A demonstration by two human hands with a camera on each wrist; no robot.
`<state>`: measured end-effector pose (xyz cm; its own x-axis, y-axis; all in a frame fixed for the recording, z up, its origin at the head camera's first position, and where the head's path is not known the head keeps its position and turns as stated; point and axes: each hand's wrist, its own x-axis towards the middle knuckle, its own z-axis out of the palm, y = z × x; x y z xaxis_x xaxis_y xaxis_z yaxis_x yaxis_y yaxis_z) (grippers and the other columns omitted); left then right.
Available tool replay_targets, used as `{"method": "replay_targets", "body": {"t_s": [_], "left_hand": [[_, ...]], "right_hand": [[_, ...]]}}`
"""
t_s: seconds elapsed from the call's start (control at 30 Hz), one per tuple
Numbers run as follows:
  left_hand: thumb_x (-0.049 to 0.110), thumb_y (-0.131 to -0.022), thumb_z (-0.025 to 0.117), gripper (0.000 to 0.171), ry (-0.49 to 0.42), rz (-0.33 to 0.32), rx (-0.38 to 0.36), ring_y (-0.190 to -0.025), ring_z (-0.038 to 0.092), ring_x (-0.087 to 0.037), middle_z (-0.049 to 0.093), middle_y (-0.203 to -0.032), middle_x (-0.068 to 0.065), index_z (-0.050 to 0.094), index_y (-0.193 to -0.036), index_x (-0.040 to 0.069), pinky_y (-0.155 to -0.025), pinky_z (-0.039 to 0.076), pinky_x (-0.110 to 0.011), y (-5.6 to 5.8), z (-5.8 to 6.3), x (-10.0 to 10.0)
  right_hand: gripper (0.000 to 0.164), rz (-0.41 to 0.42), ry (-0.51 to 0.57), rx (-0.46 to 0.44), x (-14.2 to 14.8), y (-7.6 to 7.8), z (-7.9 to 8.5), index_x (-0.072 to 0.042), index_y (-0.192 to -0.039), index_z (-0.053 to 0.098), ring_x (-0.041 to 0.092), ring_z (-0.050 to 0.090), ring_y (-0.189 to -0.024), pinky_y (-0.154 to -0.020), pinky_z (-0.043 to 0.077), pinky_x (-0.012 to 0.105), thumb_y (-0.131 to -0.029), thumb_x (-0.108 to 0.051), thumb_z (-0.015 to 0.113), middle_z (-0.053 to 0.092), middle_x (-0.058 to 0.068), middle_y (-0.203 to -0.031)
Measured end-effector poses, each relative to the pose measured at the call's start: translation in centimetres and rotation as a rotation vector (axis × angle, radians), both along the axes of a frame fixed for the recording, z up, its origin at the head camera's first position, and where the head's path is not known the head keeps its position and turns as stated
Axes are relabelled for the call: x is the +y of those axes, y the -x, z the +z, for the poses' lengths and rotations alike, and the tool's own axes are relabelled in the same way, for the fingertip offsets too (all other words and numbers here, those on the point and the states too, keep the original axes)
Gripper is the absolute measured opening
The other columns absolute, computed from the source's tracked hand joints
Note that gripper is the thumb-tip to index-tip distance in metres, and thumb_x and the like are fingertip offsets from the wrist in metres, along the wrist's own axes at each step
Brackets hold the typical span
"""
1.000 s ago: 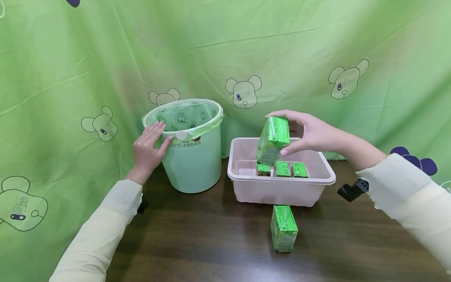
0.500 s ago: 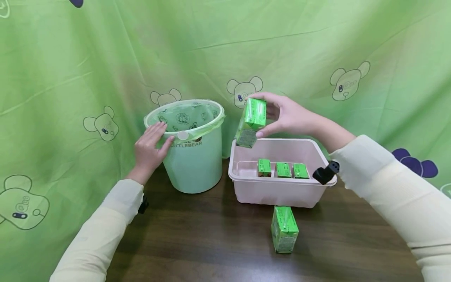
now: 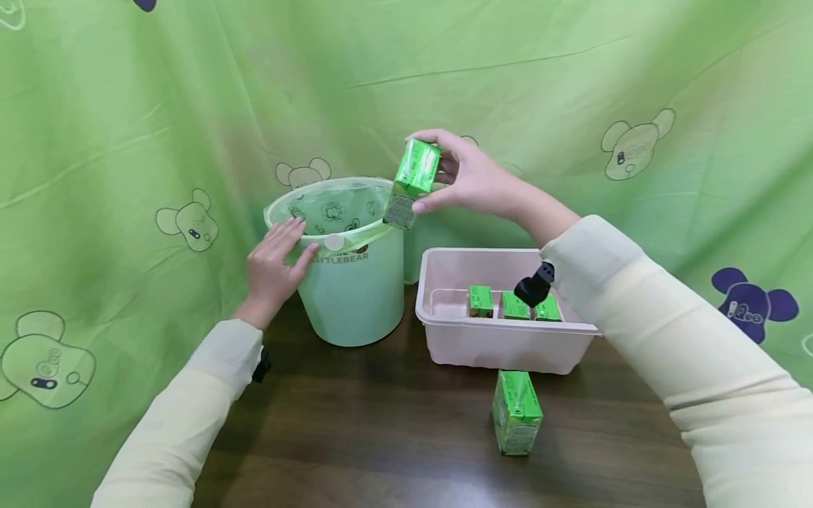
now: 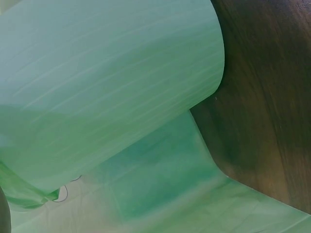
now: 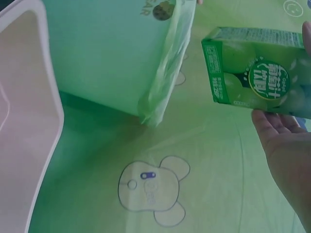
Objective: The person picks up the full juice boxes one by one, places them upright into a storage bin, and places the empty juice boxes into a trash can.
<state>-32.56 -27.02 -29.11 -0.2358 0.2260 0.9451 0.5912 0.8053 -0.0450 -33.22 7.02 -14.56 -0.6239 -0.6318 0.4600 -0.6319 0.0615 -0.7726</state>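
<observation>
My right hand (image 3: 476, 176) grips a green juice box (image 3: 413, 183), thumb on the near side and fingers round the far side. The box is tilted, and its lower end overlaps the right rim of the mint-green bin (image 3: 356, 303) in the head view. Seen from the right wrist, the juice box (image 5: 257, 73) is apart from the bin's liner edge (image 5: 167, 73). My left hand (image 3: 273, 264) rests on the bin's left rim with fairly straight fingers over the edge, thumb along the outside. Mostly the bin's wall (image 4: 107, 87) fills the left wrist view.
Right of the bin stands a pink plastic tub (image 3: 502, 346) with several green juice boxes (image 3: 480, 302) inside, partly behind my right sleeve. Another juice box (image 3: 517, 416) stands upright on the brown table (image 3: 381, 423) in front. A green bear-print curtain (image 3: 508, 70) hangs behind.
My right hand has lifted the juice box up and left, from over the tub to beside the bin's right rim. The left hand has stayed on the rim.
</observation>
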Motion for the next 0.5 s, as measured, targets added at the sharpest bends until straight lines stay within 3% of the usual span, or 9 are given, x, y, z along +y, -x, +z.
{"method": "replay_targets", "body": {"t_s": [0.5], "left_hand": [[0.04, -0.095, 0.058, 0.049, -0.002, 0.001, 0.011, -0.11, 0.062, -0.04, 0.065, -0.116, -0.022, 0.067, -0.117, -0.003, -0.1, 0.046, -0.048, 0.3, 0.0, 0.2]], "right_hand": [[0.089, -0.145, 0.085, 0.006, -4.7, 2.2, 0.0, -0.008, -0.146, 0.035, 0.023, 0.055, -0.114, -0.099, 0.046, 0.025, -0.072, -0.001, 0.085, 0.051, 0.012, -0.126]]}}
